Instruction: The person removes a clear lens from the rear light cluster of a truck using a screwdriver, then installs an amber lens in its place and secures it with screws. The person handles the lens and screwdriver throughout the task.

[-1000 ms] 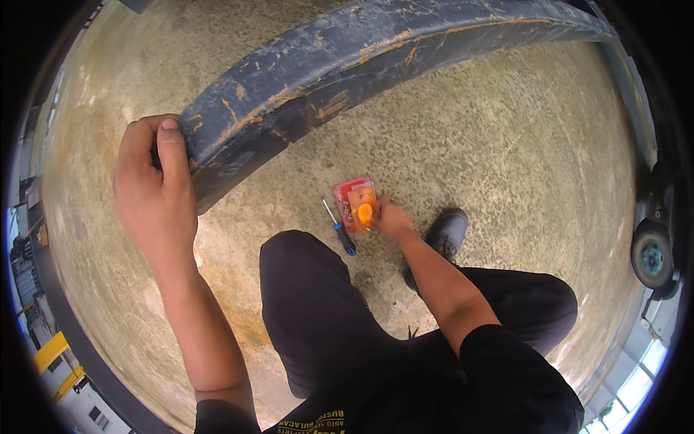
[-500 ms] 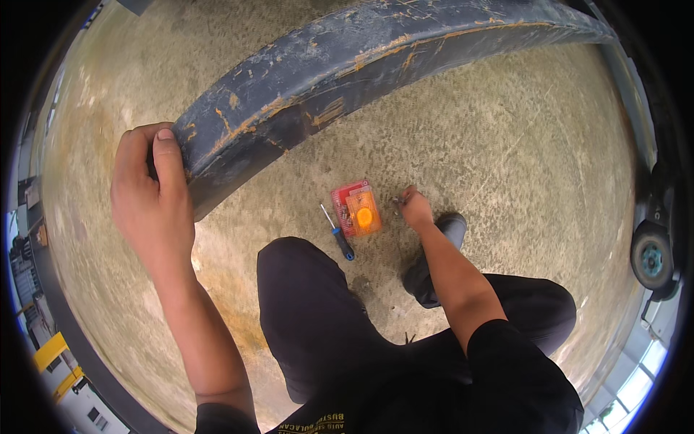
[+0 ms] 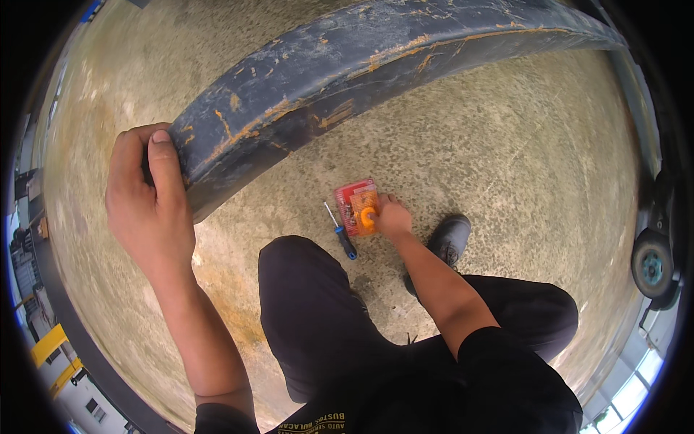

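Note:
My left hand (image 3: 150, 188) grips the near left end of a long, curved, dark grey panel (image 3: 267, 108) with scratches and orange-brown marks, its thumb on top. On the floor ahead of me, my right hand (image 3: 394, 215) closes on the right side of an orange light lens (image 3: 364, 205), the thumb over its round bright part. Under and beside the lens lies a red light lens (image 3: 344, 197); small bits at its left side are too small to tell. A screwdriver (image 3: 341, 233) with a blue and black handle lies just left of the lenses.
My knees and dark shoe (image 3: 450, 237) frame the lenses on the stained concrete floor (image 3: 520, 159). A black wheel with a teal hub (image 3: 651, 269) stands at the far right. Yellow parts (image 3: 49, 346) show at the left rim.
My right hand has moved left from the bare floor onto the orange lens. The left hand keeps its hold on the panel, and the view has shifted slightly.

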Demonstrator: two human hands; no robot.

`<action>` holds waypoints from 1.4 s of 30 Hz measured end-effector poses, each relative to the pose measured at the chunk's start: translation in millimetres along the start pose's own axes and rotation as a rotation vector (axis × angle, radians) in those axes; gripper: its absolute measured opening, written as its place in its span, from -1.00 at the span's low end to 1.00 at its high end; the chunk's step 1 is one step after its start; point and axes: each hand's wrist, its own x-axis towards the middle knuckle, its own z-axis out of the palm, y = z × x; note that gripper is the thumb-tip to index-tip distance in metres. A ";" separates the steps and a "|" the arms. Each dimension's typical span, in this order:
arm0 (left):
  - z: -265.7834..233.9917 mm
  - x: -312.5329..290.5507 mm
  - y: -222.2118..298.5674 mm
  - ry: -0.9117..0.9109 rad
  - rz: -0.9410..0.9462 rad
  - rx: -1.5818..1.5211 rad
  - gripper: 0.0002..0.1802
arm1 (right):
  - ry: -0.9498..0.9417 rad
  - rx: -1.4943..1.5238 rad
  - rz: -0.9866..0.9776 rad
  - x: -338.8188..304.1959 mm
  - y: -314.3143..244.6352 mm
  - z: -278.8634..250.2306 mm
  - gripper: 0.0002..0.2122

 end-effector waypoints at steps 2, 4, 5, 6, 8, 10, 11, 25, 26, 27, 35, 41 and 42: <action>-0.7 -0.1 -0.1 -0.006 -0.005 0.000 -0.70 | -0.014 0.054 0.080 -0.5 -7.2 5.7 -0.55; -1.4 -0.3 0.3 -0.011 -0.020 0.008 -0.71 | -0.070 0.131 0.171 1.6 -8.7 8.9 -0.49; -1.9 -0.6 0.6 -0.014 -0.010 0.012 -0.71 | -0.069 0.127 0.169 2.4 -7.8 10.0 -0.51; -2.0 -0.5 0.8 -0.014 -0.014 0.022 -0.72 | -0.028 0.136 0.156 3.5 -6.2 10.6 -0.54; -2.2 -0.5 1.1 -0.009 -0.016 0.022 -0.72 | 0.002 0.170 0.153 5.9 -2.0 11.0 -0.60; -1.6 -1.3 1.4 0.001 -0.015 0.007 -0.73 | -0.022 0.220 0.173 8.8 2.5 11.1 -0.67; -1.3 -1.3 1.3 0.005 -0.012 0.003 -0.74 | -0.009 0.236 0.179 10.5 4.5 11.4 -0.71; -6.4 -1.3 7.4 -0.040 -0.075 0.022 -0.72 | 0.100 0.356 0.025 8.8 51.6 -21.0 -0.81; -6.7 -1.1 7.6 -0.041 -0.080 0.024 -0.72 | 0.088 0.350 -0.014 8.5 52.1 -27.1 -0.80; -6.6 -1.0 7.7 -0.042 -0.084 0.027 -0.71 | 0.077 0.343 -0.046 8.4 51.1 -32.6 -0.79; -4.2 -1.9 4.4 -0.024 -0.066 0.046 -0.69 | 0.010 0.018 -0.124 -4.5 6.5 -45.6 -0.71; -2.2 -2.3 2.7 -0.002 -0.040 0.038 -0.70 | 0.058 -0.098 -0.273 -12.1 -2.0 -46.9 -0.67; -1.8 -2.6 2.5 -0.002 -0.040 0.024 -0.71 | 0.079 -0.081 -0.283 -10.2 -0.4 -47.8 -0.69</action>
